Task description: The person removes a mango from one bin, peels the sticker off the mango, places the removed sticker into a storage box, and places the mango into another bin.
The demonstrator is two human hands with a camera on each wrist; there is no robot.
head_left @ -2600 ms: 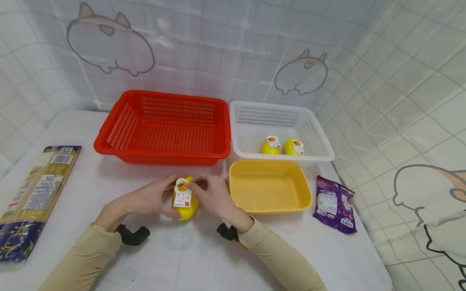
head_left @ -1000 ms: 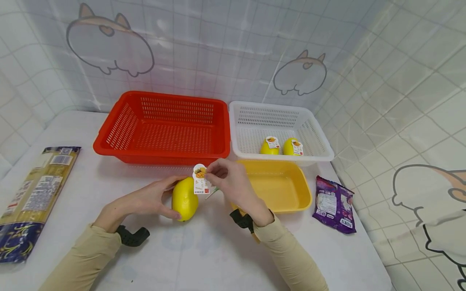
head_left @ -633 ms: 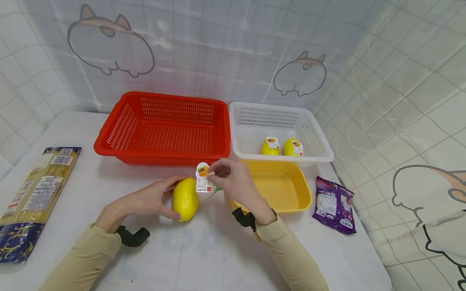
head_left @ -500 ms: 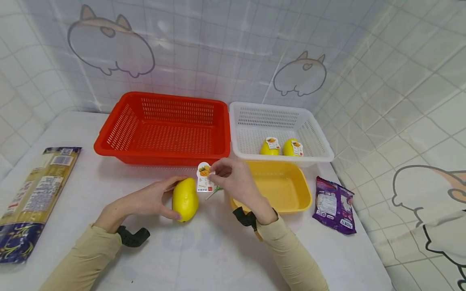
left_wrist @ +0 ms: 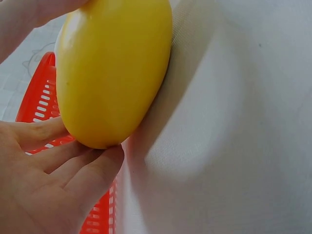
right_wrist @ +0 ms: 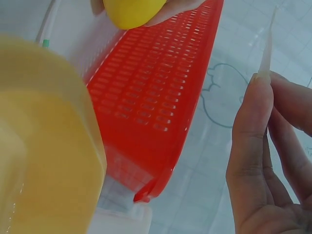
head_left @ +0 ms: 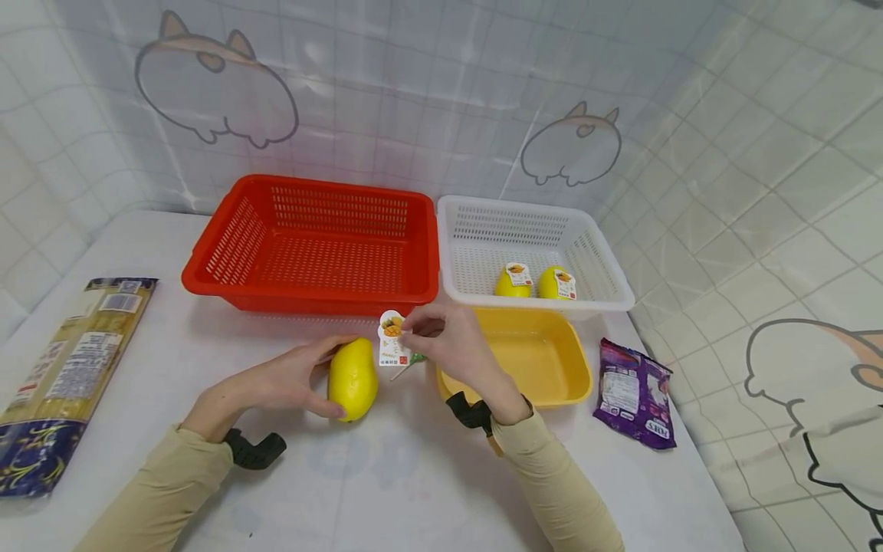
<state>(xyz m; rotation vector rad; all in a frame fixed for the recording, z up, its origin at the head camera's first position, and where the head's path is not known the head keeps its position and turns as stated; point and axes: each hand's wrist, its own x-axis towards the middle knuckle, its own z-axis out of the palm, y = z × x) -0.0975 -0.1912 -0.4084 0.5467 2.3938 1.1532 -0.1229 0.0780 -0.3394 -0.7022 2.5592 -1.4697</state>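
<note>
L hand (head_left: 276, 381) holds mango (head_left: 352, 379) on table, R hand (head_left: 451, 345) pinches label (head_left: 392, 337)

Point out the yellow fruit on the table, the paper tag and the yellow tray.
yellow fruit (head_left: 352, 379), head view, middle of its skin
paper tag (head_left: 392, 346), head view, printed face
yellow tray (head_left: 576, 359), head view, right rim

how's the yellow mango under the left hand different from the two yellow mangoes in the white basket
The yellow mango on the table bears no tag; its white paper tag is pinched in the right hand. The two yellow mangoes in the white slotted basket each carry a tag. The table mango is gripped by the left hand; the basket pair lies untouched. All share the same yellow, smooth skin.
</note>
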